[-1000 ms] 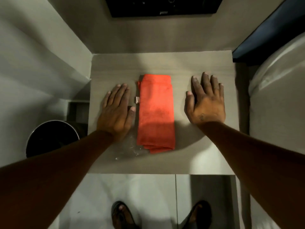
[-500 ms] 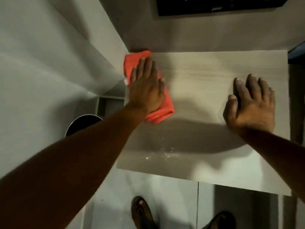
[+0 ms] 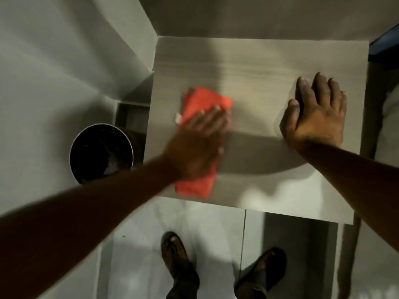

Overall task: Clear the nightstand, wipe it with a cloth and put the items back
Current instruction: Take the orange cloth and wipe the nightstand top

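The pale wood-grain nightstand [image 3: 269, 61] fills the middle of the view and carries no items. A folded orange-red cloth [image 3: 203, 100] lies on its left half, running from mid-depth to the front edge. My left hand [image 3: 198, 145] presses flat on the middle of the cloth, fingers together, blurred by motion. My right hand [image 3: 315, 117] rests palm-down on the bare top near the right edge, fingers slightly spread, holding nothing.
A round black bin with a metal rim [image 3: 101, 154] stands on the floor left of the nightstand. Walls close in behind and to the left. A bed edge [image 3: 388, 108] lies to the right. My two sandalled feet [image 3: 179, 262] stand on pale tiles in front.
My left hand moved onto the cloth, pushed it to the back-left corner, then drew it toward the front edge. The white specks near the front are no longer visible. My right hand stayed put.
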Tool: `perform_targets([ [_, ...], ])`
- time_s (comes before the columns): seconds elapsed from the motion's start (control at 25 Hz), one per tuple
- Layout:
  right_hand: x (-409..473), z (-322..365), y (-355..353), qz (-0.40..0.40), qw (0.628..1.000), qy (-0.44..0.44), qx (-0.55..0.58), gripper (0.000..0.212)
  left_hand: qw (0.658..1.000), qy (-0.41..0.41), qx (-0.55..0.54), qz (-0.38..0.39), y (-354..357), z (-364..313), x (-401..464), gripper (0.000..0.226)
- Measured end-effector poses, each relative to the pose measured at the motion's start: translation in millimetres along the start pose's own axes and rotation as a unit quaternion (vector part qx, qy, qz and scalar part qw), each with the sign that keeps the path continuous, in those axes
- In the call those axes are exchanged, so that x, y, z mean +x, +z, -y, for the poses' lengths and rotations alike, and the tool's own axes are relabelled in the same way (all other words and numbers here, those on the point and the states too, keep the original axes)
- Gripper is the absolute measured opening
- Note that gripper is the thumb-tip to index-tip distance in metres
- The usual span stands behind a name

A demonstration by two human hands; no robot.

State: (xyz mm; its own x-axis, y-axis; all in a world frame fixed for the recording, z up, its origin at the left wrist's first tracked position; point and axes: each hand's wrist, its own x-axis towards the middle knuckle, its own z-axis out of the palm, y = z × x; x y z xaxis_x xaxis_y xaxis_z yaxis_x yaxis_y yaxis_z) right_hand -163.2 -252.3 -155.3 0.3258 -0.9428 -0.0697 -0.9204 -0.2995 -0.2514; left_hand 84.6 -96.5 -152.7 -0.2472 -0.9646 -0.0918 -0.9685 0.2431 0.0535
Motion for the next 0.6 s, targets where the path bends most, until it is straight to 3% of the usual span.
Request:
perform_targets([
  [0.08,1,-1,0,-0.010,1.000,0.001,0.003,0.056,0.989,0.141,0.010,0.042,3,-78,-62,0.063],
  [0.16,0,0,-1,-0.008,1.000,0.005,0.005,0.056,0.986,0.159,-0.006,0.056,0,-74,-109,0.060],
  [0.32,4,1,1,-0.006,1.000,0.002,-0.007,0.056,0.999,0.018,0.009,0.043,-8,43,-59,0.065],
  [0.4,2,0,-1,0.001,1.000,0.004,0.000,0.057,0.994,-0.100,-0.037,-0.018,-15,58,12,0.064],
  [0.44,1,0,0,-0.003,1.000,0.005,0.000,0.057,0.991,-0.122,-0.046,-0.043,-16,43,41,0.063],
  [0.52,0,-1,3,-0.020,1.000,-0.001,0.003,0.059,0.994,-0.041,-0.039,-0.092,-5,-14,63,0.060],
  [0.6,2,-1,3,-0.026,1.000,-0.001,0.014,0.060,0.993,0.093,-0.012,-0.073,2,-81,24,0.059],
])
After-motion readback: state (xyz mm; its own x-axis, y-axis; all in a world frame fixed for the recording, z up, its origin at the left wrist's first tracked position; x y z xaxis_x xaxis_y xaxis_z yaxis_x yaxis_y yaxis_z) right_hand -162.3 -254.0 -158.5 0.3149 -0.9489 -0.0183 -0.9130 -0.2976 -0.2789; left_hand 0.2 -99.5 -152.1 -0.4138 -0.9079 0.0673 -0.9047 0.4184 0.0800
